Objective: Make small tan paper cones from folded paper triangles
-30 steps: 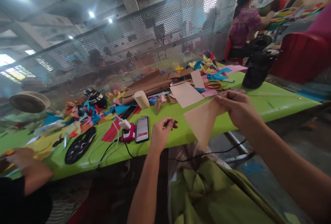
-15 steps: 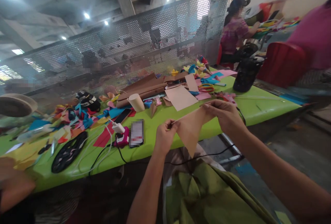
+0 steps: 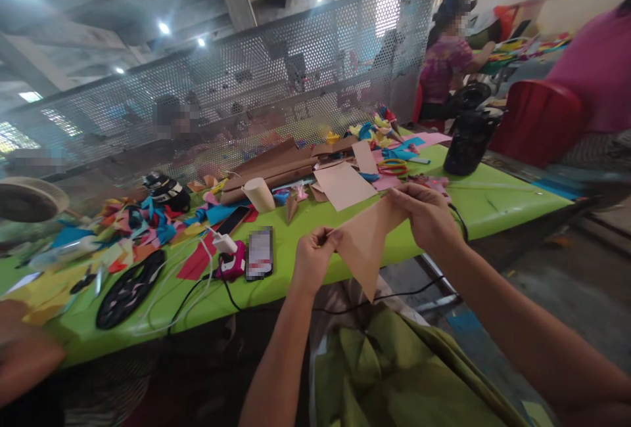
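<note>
The folded brown paper point(image 3: 363, 243) hangs between the hands before the green-covered table point(image 3: 513, 194), its tip pointing down; its upper edge climbs from the left hand point(image 3: 314, 259) to the right hand point(image 3: 428, 213); both hands' fingers pinch it, left at the left corner, right at the upper right; a second ago the left hand was apart from it.
</note>
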`<action>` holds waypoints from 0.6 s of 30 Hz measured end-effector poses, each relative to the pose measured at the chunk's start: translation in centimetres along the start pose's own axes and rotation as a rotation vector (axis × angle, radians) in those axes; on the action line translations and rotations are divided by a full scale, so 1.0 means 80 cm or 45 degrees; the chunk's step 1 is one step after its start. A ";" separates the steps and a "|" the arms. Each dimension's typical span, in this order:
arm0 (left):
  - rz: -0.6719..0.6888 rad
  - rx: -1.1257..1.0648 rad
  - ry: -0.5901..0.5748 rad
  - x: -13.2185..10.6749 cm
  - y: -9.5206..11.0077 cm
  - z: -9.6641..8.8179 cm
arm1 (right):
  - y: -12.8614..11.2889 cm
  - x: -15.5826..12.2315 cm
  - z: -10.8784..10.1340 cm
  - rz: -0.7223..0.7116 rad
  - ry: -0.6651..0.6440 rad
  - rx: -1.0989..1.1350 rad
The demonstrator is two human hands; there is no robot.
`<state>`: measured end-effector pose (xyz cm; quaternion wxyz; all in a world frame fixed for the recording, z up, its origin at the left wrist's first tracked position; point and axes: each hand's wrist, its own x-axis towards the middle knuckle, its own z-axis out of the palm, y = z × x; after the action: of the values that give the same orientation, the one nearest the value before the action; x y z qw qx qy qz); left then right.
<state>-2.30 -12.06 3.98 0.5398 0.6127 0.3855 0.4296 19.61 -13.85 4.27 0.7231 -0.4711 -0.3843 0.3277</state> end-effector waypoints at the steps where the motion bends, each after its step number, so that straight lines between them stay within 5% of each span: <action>1: 0.013 0.004 0.026 0.000 0.001 -0.005 | -0.001 0.003 -0.002 -0.002 0.030 0.024; 5: 0.118 0.152 0.254 0.002 0.008 -0.031 | -0.005 0.013 -0.014 -0.017 0.096 0.076; 9: 0.444 0.546 0.429 0.003 0.018 -0.041 | -0.003 0.007 -0.012 -0.062 -0.195 -0.021; 15: 1.016 1.029 0.356 0.008 -0.003 -0.034 | 0.026 -0.001 0.001 -0.363 -0.414 -0.257; 18: 1.070 1.242 0.327 0.005 -0.036 -0.036 | 0.051 0.004 -0.010 -0.555 -0.394 -0.508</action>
<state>-4.89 -10.36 1.33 -0.0640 0.8294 0.3253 0.4496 20.02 -12.56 0.34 0.6026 -0.4549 -0.6380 0.1514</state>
